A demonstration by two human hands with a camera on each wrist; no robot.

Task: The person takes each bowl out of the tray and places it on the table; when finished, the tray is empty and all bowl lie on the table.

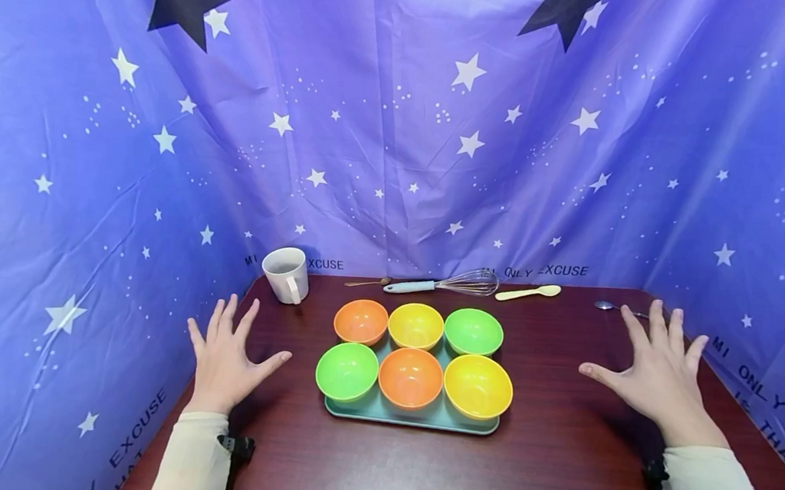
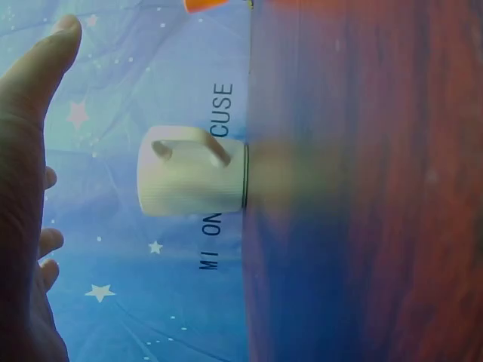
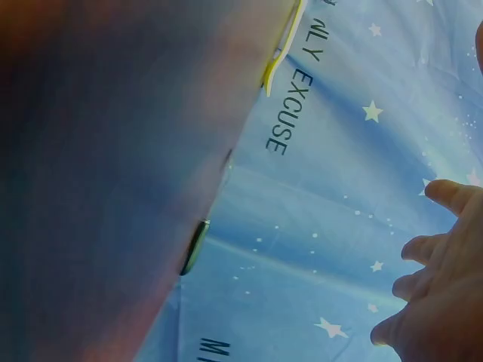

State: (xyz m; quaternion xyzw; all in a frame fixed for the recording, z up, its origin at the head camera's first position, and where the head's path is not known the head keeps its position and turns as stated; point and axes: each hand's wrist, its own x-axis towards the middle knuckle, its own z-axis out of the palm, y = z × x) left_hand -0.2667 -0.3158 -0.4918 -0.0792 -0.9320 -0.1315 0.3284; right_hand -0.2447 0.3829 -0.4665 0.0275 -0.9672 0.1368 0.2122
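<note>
Mug (image 1: 283, 276) white, ribbed, upright; bowls (image 1: 411, 381) glossy orange, yellow, green.

From my end, the handle of the metal spoon (image 1: 604, 305) passes behind the fingers of the right hand (image 1: 661, 385), so I can't see where it finishes. Between the hands, the bowls (image 1: 411, 381) hide most of the tray (image 1: 413, 422). Both sleeves (image 1: 192, 460) leave the head view's bottom edge behind the hands. A thin utensil (image 1: 367, 282), ahead and inward of the left hand (image 1: 225, 363), is too small for me to identify. My wrist views crop both hands, an orange sliver (image 2: 204, 4) past the left thumb, and the yellow spoon (image 3: 283, 56) inward of the right; the tabletop (image 2: 377, 188) blurs in both.
</note>
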